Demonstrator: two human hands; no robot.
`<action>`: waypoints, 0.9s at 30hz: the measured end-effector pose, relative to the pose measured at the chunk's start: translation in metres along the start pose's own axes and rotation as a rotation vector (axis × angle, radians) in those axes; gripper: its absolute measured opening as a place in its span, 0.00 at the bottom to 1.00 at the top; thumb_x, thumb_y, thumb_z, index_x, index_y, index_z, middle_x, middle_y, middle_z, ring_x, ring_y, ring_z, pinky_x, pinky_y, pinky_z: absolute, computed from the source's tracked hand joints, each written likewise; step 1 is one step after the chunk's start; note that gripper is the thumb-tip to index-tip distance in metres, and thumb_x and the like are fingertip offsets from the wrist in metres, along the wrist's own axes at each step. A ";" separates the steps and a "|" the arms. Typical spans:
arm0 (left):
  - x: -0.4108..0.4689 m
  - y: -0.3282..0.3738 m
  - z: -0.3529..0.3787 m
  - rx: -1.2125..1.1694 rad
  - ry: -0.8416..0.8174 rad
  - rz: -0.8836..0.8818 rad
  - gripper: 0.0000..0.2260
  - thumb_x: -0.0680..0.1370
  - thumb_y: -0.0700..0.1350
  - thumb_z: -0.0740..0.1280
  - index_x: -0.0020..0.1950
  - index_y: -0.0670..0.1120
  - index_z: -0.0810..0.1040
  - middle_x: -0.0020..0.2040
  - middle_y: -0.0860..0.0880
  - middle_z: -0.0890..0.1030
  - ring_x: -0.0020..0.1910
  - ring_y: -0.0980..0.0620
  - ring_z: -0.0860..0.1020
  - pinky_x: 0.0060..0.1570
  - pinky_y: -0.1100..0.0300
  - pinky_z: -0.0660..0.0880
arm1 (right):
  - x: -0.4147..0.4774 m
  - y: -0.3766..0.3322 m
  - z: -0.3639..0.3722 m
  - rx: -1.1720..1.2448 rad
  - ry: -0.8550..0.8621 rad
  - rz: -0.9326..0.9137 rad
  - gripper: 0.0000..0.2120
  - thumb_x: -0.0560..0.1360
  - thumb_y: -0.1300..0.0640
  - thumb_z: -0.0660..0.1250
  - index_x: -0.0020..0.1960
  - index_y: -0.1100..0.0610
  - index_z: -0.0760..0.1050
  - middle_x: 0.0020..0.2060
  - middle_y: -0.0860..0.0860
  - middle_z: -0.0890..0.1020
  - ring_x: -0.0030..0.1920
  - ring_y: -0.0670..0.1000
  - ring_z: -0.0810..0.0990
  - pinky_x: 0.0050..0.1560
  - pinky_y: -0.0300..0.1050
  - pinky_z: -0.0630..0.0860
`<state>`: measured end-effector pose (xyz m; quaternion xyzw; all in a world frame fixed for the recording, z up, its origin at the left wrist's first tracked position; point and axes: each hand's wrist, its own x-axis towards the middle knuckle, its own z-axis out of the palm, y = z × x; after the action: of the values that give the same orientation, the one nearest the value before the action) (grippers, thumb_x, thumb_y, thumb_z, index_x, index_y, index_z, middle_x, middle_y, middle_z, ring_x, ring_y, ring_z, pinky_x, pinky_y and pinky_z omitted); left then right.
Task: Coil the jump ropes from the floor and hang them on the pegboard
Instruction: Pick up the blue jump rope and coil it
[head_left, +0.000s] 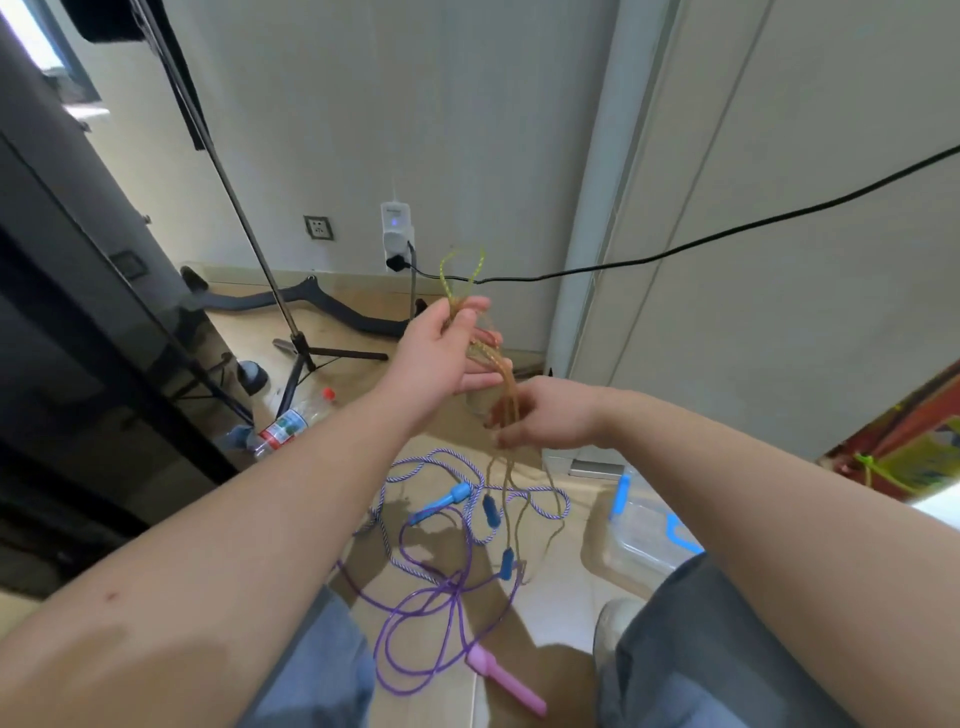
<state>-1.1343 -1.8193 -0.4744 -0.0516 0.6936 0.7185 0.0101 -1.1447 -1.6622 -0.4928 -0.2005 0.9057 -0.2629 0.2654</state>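
Observation:
My left hand (441, 353) pinches a bundle of yellow-green jump rope (485, 353) near its top, with loops sticking up above the fingers. Lower down, my right hand (545, 415) grips the same strands. The rope's tails hang to the floor and end in dark blue handles (491, 512). On the floor below lie a blue-and-white braided rope (441, 462) with a light blue handle (441, 501) and a purple rope (415, 613) with a pink handle (506, 680). No pegboard is in view.
A tripod stand (301, 343) and a plastic bottle (291, 421) stand left of the ropes. A clear box with blue latches (644, 525) sits on the right. A black cable (727, 239) crosses the air from a wall plug. Dark furniture fills the left side.

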 end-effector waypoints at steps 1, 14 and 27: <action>0.006 -0.001 -0.001 -0.036 0.012 -0.013 0.10 0.85 0.46 0.55 0.57 0.51 0.76 0.48 0.43 0.81 0.43 0.43 0.86 0.38 0.56 0.83 | 0.005 0.000 0.000 -0.032 0.023 0.005 0.06 0.77 0.50 0.69 0.52 0.51 0.81 0.45 0.46 0.83 0.47 0.47 0.81 0.48 0.39 0.75; 0.035 -0.063 -0.005 0.282 -0.383 -0.364 0.20 0.80 0.64 0.57 0.64 0.54 0.75 0.53 0.52 0.83 0.46 0.53 0.81 0.46 0.55 0.80 | 0.052 0.018 0.001 0.787 0.152 0.145 0.20 0.84 0.47 0.56 0.53 0.62 0.78 0.41 0.62 0.84 0.38 0.60 0.85 0.40 0.54 0.83; 0.050 -0.067 -0.019 0.647 -0.365 -0.138 0.07 0.82 0.48 0.62 0.53 0.54 0.80 0.38 0.53 0.84 0.34 0.58 0.76 0.46 0.58 0.76 | 0.066 0.034 -0.018 0.839 0.471 0.119 0.18 0.84 0.46 0.53 0.54 0.53 0.78 0.40 0.57 0.85 0.40 0.57 0.84 0.48 0.59 0.81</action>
<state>-1.1771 -1.8381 -0.5466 0.0367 0.8662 0.4574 0.1977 -1.2144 -1.6622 -0.5241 0.0412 0.7668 -0.6281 0.1256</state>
